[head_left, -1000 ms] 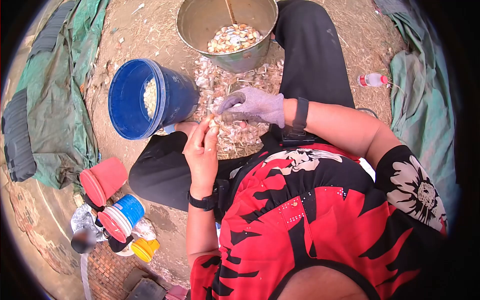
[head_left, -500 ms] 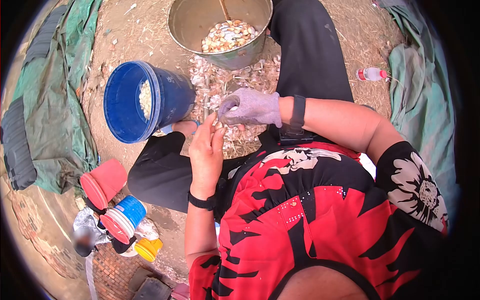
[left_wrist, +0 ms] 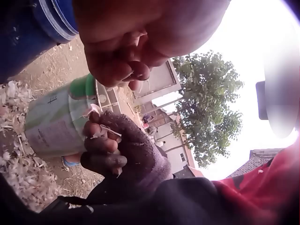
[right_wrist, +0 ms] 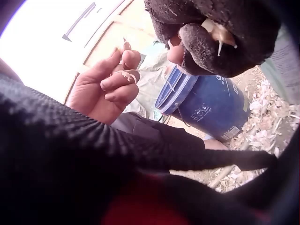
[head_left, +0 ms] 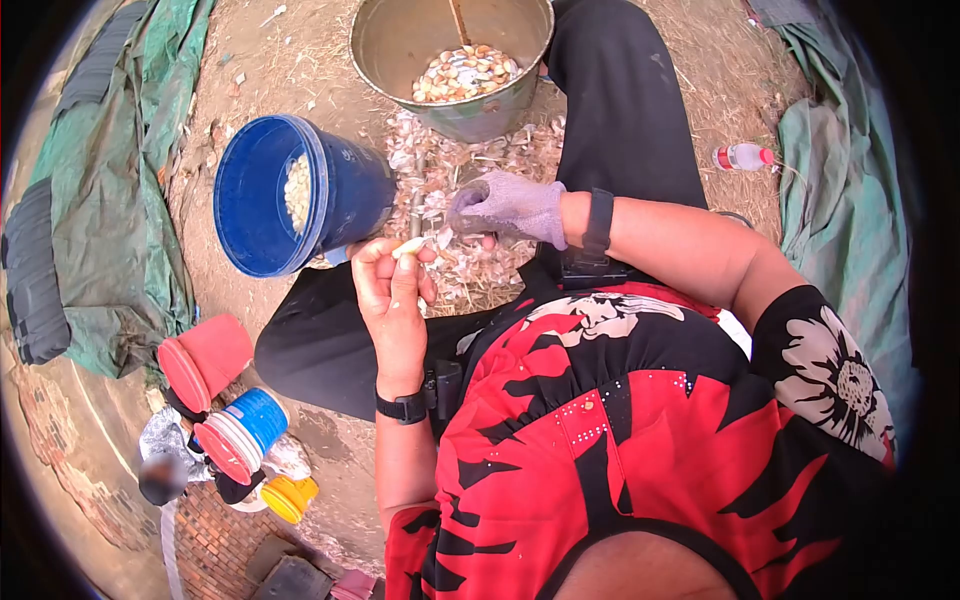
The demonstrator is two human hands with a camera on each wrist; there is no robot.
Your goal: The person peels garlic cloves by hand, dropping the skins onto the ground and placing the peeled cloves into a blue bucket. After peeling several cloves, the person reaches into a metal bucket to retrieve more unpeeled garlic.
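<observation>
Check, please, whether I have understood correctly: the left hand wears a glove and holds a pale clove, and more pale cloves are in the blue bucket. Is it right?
Not quite: the left hand is bare; the glove is on the right hand, as the head view shows. The rest stands.

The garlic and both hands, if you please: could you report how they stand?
Left hand pinching a garlic clove. Gloved right hand curled round a pale piece. Nothing seen blocking either hand.
</observation>
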